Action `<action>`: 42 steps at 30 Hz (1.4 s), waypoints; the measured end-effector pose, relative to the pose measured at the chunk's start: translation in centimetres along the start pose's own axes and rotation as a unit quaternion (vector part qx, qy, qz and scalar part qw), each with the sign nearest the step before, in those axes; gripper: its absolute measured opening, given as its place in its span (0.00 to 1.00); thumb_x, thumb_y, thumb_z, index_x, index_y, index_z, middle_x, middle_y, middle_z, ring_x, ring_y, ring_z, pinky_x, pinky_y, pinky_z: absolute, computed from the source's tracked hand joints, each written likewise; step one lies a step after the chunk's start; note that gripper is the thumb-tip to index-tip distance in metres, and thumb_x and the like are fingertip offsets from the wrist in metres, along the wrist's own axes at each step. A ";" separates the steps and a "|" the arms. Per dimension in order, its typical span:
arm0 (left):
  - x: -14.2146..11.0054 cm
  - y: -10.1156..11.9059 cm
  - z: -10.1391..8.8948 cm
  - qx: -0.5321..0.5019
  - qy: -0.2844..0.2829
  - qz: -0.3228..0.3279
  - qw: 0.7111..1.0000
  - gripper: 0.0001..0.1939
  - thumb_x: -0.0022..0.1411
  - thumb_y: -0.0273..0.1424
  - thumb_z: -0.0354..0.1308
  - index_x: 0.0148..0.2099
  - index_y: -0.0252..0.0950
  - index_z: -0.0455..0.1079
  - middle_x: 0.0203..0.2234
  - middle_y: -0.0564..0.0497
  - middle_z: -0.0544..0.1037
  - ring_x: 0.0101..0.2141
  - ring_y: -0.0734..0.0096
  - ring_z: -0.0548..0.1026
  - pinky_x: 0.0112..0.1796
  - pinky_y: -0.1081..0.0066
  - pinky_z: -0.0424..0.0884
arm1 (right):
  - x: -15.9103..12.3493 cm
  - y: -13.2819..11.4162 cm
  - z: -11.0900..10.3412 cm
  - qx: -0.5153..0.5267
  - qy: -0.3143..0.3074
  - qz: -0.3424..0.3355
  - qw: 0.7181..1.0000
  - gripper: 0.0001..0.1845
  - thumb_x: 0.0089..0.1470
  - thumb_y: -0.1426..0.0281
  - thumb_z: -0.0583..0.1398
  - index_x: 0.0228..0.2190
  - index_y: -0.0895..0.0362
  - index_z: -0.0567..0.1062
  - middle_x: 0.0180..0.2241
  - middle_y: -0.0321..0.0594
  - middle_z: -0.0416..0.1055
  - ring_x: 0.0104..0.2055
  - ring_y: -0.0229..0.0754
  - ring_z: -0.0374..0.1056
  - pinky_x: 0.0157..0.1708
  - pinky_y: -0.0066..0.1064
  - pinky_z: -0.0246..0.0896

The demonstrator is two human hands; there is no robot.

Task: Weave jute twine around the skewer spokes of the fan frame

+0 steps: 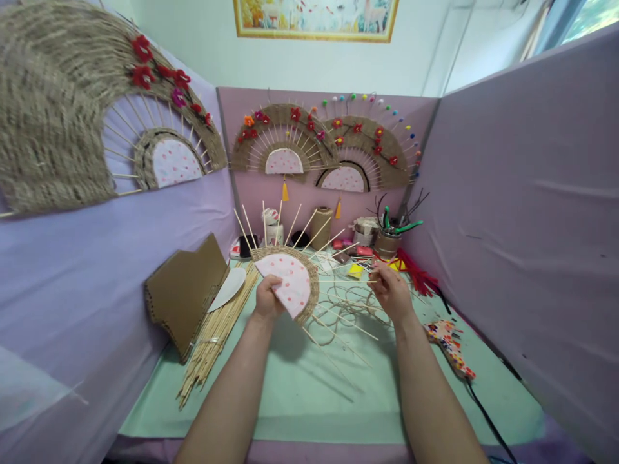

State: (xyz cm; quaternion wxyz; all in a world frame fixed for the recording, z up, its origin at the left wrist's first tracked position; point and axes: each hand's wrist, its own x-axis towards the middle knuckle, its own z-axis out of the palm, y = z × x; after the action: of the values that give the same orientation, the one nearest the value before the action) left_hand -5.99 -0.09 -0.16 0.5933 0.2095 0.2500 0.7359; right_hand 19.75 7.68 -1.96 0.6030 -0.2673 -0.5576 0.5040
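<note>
My left hand [268, 298] is closed on the lower edge of a half-round fan piece [290, 278]. The piece has a pink dotted fabric centre, a rim of wound jute twine and thin wooden sticks spreading out from it. It is held tilted above the green mat. My right hand [391, 291] is to its right, fingers pinched on a strand of jute twine [348, 281] that runs toward the fan's rim. Loose loops of the twine [351, 306] lie on the mat between my hands.
A bundle of wooden sticks [213, 338] and folded cardboard [186, 293] lie at the left. A patterned glue gun [449, 345] with a black cord rests at the right. A twine spool [321, 227], a pot of pliers [387, 241] and small supplies stand at the back. Finished fans hang on the purple partitions.
</note>
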 end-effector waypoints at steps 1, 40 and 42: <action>0.1 0.0 0.0 0.000 0.004 0.004 1.000 0.20 0.38 0.25 0.53 0.38 0.30 0.74 0.32 0.44 0.80 0.38 0.51 0.77 0.44 0.53 0.71 | 0.0 0.0 0.0 0.008 0.019 -0.013 1.000 0.13 0.53 0.58 0.57 0.24 0.53 0.69 0.15 0.27 0.49 0.17 0.32 0.41 0.22 0.29 0.51; 0.1 -0.6 1.1 -0.094 0.086 0.030 0.991 0.23 0.47 0.27 0.51 0.48 0.31 0.71 0.29 0.46 0.80 0.36 0.58 0.79 0.43 0.61 0.72 | -3.5 0.6 6.3 -0.106 -0.372 0.229 0.893 0.12 0.50 0.60 0.61 0.25 0.57 0.73 0.19 0.30 0.61 0.21 0.31 0.54 0.23 0.24 0.49; 0.1 -0.4 1.1 -0.088 0.086 0.042 0.992 0.25 0.47 0.26 0.51 0.49 0.32 0.71 0.30 0.47 0.81 0.35 0.59 0.79 0.42 0.62 0.72 | -3.3 0.5 5.9 -0.093 -0.345 0.242 0.902 0.12 0.49 0.60 0.62 0.28 0.57 0.76 0.21 0.32 0.66 0.23 0.33 0.59 0.26 0.26 0.54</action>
State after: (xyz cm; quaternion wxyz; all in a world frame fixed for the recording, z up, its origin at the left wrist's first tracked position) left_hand -5.02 0.19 0.42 0.5539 0.1030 0.2257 0.7947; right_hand 14.43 3.46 -2.28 0.2052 -0.2583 -0.6928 0.6413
